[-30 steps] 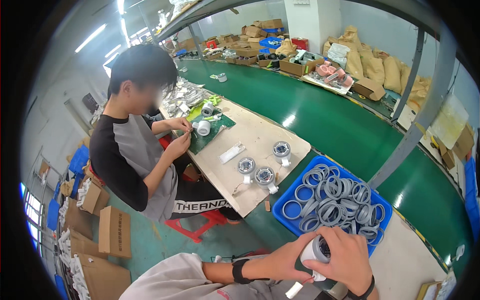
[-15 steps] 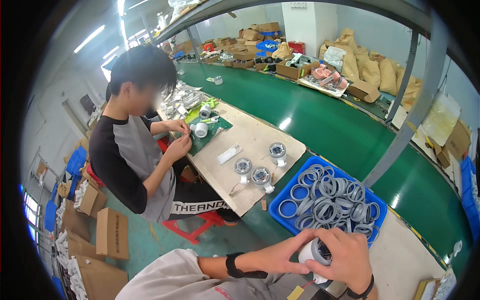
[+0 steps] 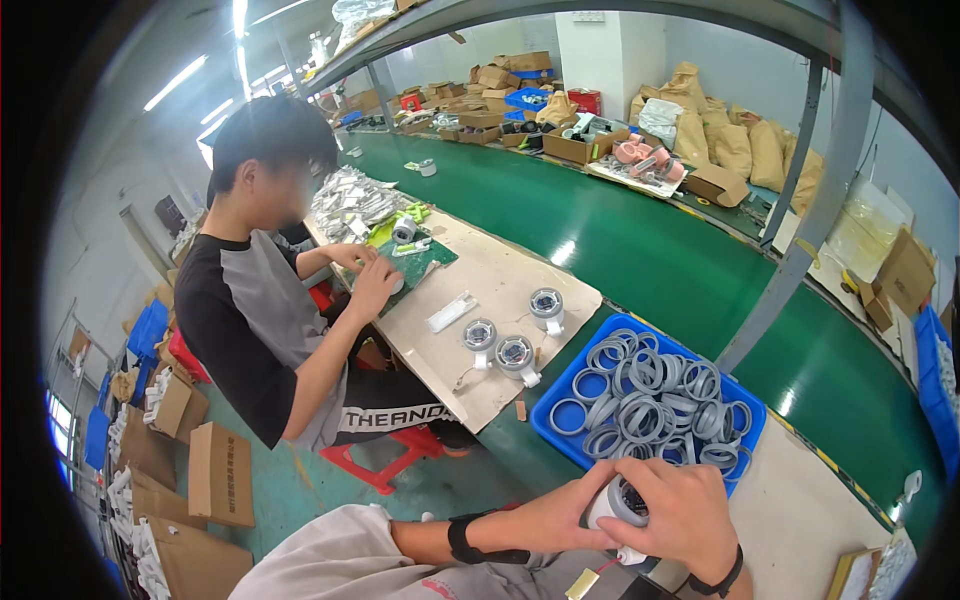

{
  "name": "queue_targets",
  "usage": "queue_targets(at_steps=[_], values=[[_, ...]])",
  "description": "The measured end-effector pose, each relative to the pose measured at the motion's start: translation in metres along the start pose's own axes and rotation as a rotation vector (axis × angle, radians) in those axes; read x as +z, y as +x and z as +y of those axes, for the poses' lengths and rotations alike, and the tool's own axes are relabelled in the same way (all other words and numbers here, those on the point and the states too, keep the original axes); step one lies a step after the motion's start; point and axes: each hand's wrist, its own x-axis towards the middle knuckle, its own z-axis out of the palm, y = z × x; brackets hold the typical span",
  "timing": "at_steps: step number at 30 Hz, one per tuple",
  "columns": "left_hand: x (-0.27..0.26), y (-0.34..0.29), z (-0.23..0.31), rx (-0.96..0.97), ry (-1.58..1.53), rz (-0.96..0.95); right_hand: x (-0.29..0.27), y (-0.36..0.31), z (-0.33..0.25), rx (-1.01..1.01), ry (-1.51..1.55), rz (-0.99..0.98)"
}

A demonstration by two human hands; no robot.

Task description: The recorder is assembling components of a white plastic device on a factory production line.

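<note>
Cardboard boxes (image 3: 215, 475): stacked on the floor, far left of both hands.
Co-worker (image 3: 265, 300): seated on a red stool (image 3: 385, 460), well up and left of the left hand; black-and-grey shirt; both hands on a green mat (image 3: 425, 262) at the far end of the bench.
Bench top (image 3: 500, 290): tan sheet, up and left of the hands; a clear packet (image 3: 452, 311) lying flat on it.
Finished units (image 3: 515, 340): three round grey-and-white camera-like housings standing on the tan sheet, above the left hand, well apart from it.
Left hand (image 3: 560, 515): black wristband at the wrist; fingers curled, closed against the left side of the housing, thumb on top.
Housing (image 3: 618, 505): small white cylindrical unit with a grey ring on its dark front; clasped between both hands, just below the blue bin; thin red wire hanging beneath it.
Blue bin (image 3: 560, 420): directly above both hands, near; heaped with loose grey rings (image 3: 650, 395).
Right hand (image 3: 685, 515): black band at the wrist; fingers wrapped over the top and right side of the housing, closed on it.
Steel post (image 3: 800, 215): slanting up, above and right of the right hand.
Green floor (image 3: 640, 235): beyond the post; sacks and cartons (image 3: 700, 130) along the far wall.
</note>
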Motion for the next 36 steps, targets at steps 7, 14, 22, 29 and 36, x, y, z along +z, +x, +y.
queue_targets(at_steps=[7,14,22,29,36], values=[[0.002,-0.002,0.0,-0.035,-0.022,0.019,-0.002,0.001,-0.005,0.062,-0.024,-0.072],[0.002,0.001,0.002,-0.045,-0.033,0.023,-0.003,-0.003,-0.003,0.138,-0.015,-0.164],[-0.011,0.001,0.014,0.01,0.111,0.129,-0.009,0.001,0.009,0.072,0.222,0.047],[-0.024,-0.003,0.016,0.135,-0.022,0.319,0.003,-0.004,0.022,0.285,1.232,0.211],[-0.029,-0.003,0.024,0.243,-0.182,0.35,0.017,0.004,0.027,0.128,1.577,0.275]])
